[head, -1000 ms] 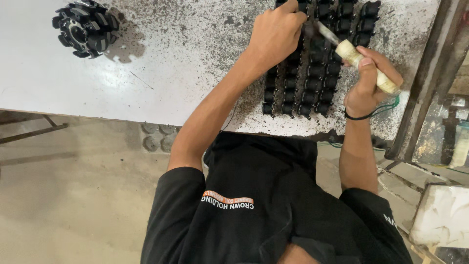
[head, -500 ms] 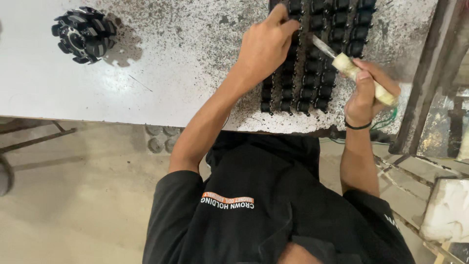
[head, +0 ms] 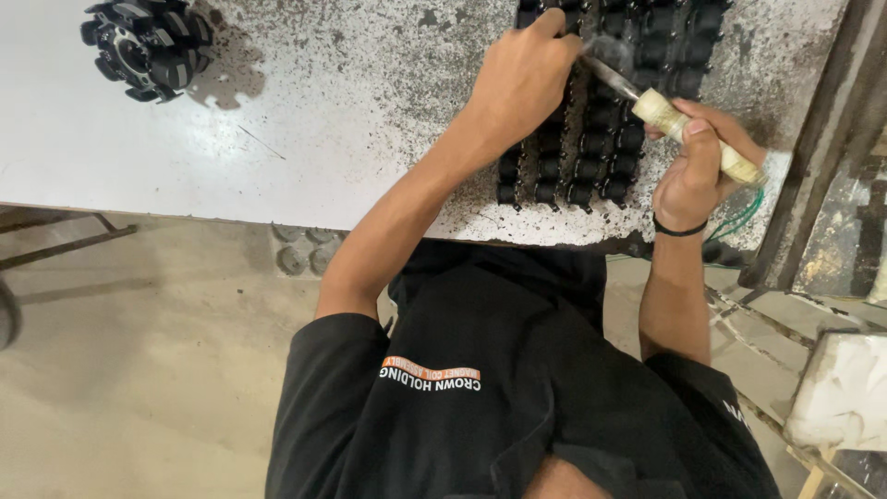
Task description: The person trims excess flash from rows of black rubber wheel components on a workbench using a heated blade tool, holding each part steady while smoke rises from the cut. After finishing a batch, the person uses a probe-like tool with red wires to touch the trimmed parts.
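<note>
Bright, even light fills the scene; the pale desk [head: 277,139] glares slightly at upper left. Shadows are soft and short. Edges bow with wide-angle distortion; focus is sharp.

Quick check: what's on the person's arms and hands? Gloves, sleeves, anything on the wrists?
No gloves: left hand and right hand are bare. Both forearms are uncovered; short black sleeves end at the upper arms. A thin black band circles the right wrist. The left wrist shows nothing.

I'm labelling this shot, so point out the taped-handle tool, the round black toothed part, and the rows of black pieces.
taped-handle tool [head: 667,115], head view, on the pale wrapped handle.
round black toothed part [head: 148,48], head view, on its middle.
rows of black pieces [head: 602,139], head view, on a middle piece.
</note>
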Demonstrator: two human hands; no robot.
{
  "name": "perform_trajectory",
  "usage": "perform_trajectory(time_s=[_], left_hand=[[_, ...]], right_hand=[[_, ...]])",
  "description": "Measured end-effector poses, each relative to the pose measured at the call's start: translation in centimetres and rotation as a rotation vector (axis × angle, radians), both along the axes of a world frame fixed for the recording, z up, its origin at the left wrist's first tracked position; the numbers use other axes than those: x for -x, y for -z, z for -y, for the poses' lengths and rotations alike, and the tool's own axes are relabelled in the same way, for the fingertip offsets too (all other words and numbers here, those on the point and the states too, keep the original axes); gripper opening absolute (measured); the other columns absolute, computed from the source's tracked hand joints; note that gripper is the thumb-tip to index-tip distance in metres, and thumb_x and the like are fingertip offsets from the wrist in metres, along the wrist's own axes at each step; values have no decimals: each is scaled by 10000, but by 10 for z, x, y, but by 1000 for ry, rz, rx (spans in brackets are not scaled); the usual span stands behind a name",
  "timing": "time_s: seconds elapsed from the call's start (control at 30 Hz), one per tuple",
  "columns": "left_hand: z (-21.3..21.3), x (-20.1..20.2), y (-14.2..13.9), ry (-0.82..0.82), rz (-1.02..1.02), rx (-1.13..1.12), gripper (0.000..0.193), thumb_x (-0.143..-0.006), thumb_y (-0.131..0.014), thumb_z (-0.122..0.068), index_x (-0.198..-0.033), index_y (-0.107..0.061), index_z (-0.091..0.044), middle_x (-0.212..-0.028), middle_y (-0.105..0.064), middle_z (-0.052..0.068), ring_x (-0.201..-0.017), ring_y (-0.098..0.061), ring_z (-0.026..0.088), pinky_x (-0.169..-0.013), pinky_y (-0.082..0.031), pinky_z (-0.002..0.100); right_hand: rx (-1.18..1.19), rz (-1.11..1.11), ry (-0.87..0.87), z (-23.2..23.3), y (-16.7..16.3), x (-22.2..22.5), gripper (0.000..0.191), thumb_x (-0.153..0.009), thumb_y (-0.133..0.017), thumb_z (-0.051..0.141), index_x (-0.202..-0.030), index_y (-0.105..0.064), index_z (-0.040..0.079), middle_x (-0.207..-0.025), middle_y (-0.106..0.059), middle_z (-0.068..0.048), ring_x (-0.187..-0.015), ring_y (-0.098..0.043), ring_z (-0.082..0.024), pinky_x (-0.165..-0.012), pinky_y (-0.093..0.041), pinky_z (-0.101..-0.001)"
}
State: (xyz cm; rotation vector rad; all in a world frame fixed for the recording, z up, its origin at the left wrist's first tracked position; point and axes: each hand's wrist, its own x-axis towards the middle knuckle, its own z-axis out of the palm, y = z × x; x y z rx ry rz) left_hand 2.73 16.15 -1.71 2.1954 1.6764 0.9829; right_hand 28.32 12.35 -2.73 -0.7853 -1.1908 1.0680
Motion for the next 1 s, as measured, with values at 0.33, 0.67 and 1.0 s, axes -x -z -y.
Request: perform_trajectory(time_s=[0.33,0.67,1.0], left_hand=[[8,4,-14,26,92,-2,179,-825,-682,-25,-973,-780,-46,-963,-630,150,-676,-700,376,-609,-586,471],[4,8,-6,-12,72,-82,59,-843,-692,-64,-860,-749,-64,-917,-666,91,-677,-698,357,-594,-571,473],[-5,6,-5,2,27,-90,92,-842,-717,-92,-922,-685,-58,-920,-644,119,-688,-685,357,-591,-568,469]], right_hand=[[-56,4,57,5,-2,5,132,-1051,-594,28,-1143,-638,-55,-1130,-712,-233,-956,-726,-326,-753,-664,-427],[-135,42,128,5,6,3,147,-1056,-606,-3,-1198,-577,-29,-1171,-709,-250,-1019,-709,-326,-926,-634,-458],[-117,40,8,-4,-7,-10,139,-1074,-619,13,-1193,-654,-51,-1140,-713,-220,-944,-716,-280,-757,-662,-452]])
